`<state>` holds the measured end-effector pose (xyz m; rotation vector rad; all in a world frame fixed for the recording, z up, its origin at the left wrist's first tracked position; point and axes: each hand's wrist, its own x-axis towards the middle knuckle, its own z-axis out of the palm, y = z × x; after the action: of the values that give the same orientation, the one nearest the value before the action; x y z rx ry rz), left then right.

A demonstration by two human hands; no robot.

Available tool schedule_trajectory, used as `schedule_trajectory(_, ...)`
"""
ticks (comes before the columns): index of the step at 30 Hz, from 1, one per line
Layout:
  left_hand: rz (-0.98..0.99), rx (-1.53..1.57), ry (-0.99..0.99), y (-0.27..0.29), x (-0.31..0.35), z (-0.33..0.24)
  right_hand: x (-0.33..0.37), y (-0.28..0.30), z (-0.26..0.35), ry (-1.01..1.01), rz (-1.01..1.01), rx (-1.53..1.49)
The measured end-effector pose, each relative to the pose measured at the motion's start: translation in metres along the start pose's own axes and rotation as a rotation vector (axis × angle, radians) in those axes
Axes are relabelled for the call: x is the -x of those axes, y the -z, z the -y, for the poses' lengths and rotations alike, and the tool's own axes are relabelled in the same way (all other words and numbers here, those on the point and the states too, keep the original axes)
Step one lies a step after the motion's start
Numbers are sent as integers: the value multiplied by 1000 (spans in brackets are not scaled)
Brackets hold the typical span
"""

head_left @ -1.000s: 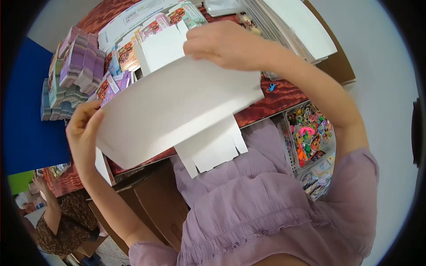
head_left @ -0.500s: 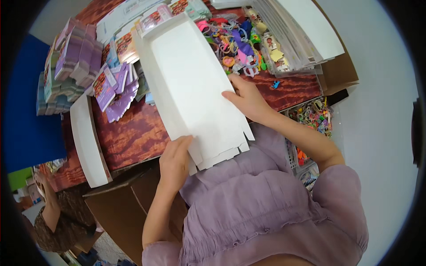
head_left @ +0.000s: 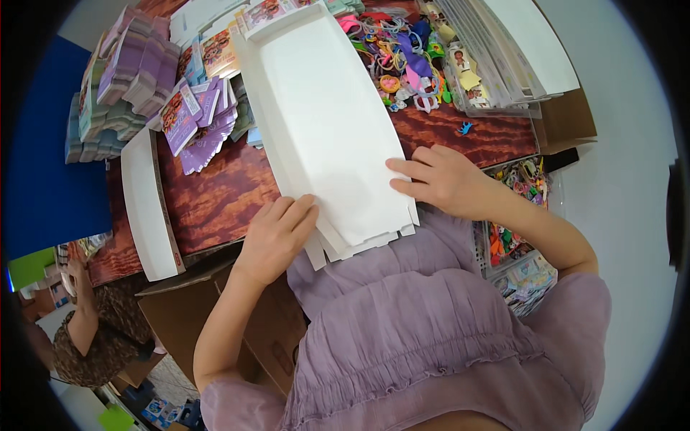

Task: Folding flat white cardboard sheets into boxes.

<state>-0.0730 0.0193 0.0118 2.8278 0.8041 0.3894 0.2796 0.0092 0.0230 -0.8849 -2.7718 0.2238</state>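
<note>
A long white cardboard box (head_left: 334, 122) lies slantwise, its far end on the table and its near end over my lap. The far end is folded up, while the near end is unfolded with loose flaps. My left hand (head_left: 280, 233) grips the left side wall near that end, fingertips curled over the inside. At the right side wall, my right hand (head_left: 449, 179) holds the edge with its fingers over the rim; part of its grip is hidden.
Left lie stacked purple and green cards (head_left: 136, 65), fanned purple packets (head_left: 201, 122) and another white box piece (head_left: 147, 205). Small colourful trinkets (head_left: 399, 57) are heaped at the back right, beside a clear tray (head_left: 496, 108). A co-worker's arm (head_left: 83, 316) shows lower left.
My right hand has slid along the right wall toward the near end, its fingers now over the rim. My left hand stays at the near left corner, gripping the wall.
</note>
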Motion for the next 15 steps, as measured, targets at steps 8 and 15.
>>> schedule_trajectory(8, -26, 63, 56, -5, 8, -6, -11, -10, 7, 117, 114, 45)
schedule_trajectory(15, -154, 73, 178, -8, -4, -24, -29, -13, 7, 140, -209, -11)
